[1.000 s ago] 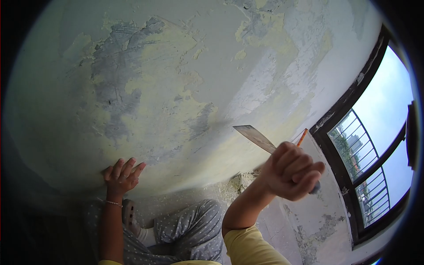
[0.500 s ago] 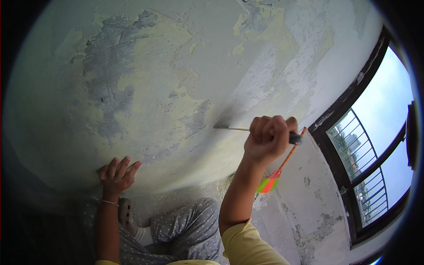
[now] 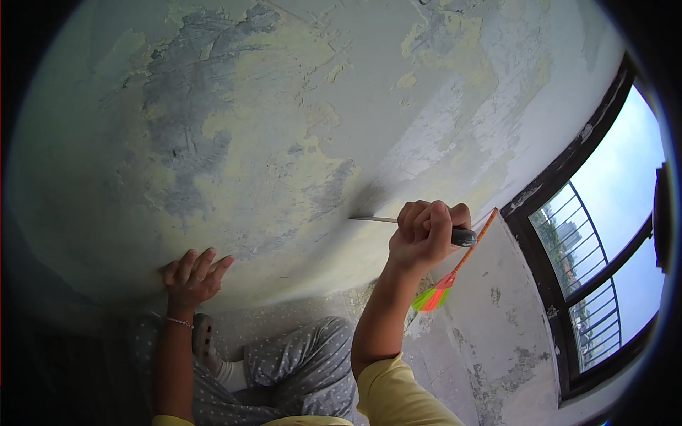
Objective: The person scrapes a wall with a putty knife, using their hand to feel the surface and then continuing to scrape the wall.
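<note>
My right hand (image 3: 426, 234) is wrapped round the dark handle of a scraper (image 3: 374, 219), whose thin blade points left and meets the wall (image 3: 284, 156). Grey and yellowish patches of bare or flaking coating mark the wall around the blade. Lower left, my left hand (image 3: 193, 278) lies against the wall with its fingers spread, holding nothing. A thin bracelet (image 3: 179, 321) circles the left wrist.
A broom (image 3: 433, 292) with an orange handle and green and orange bristles leans behind my right arm. A dark-framed window (image 3: 561, 298) stands at the right. My bent legs (image 3: 298, 362) are over the debris-specked floor (image 3: 284, 312).
My right hand and the scraper have moved slightly down and the handle tilts a little more. The wall view has shifted slightly rightward. My left hand still rests on the wall.
</note>
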Demonstrator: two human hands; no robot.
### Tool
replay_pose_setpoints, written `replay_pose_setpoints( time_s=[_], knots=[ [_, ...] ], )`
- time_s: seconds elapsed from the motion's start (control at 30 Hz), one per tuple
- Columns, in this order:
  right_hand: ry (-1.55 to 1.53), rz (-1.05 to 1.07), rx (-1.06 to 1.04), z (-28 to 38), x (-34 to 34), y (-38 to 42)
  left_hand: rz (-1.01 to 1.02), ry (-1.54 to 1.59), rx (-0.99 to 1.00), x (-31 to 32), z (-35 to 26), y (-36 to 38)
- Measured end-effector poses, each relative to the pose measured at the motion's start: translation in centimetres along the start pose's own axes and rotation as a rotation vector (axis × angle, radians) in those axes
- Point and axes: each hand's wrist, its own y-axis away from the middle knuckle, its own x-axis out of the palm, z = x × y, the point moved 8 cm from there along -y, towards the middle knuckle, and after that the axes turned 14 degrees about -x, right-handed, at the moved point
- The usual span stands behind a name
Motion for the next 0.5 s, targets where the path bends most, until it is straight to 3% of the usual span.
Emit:
replay_pose_setpoints(
  time_s=[0.17,0.3,0.37,0.4,0.5],
  knots=[
    [-0.107,0.162,-0.230,5.0,1.0,-1.9,-0.014,-0.019,-0.003,-0.2,0.1,-0.5],
    [-0.186,0.162,-0.367,7.1,1.3,-2.5,0.001,-0.014,-0.004,0.4,0.2,0.2],
    [0.002,0.124,-0.232,2.7,0.7,-0.8,-0.011,0.005,-0.015,0.4,0.1,0.2],
    [-0.003,0.037,-0.064,0.4,0.1,0.0,-0.022,-0.005,-0.010,0.0,-0.1,-0.2],
    [-0.074,0.077,-0.012,0.8,-0.5,-0.4,-0.022,-0.011,-0.008,-0.5,0.0,-0.7]
  ],
)
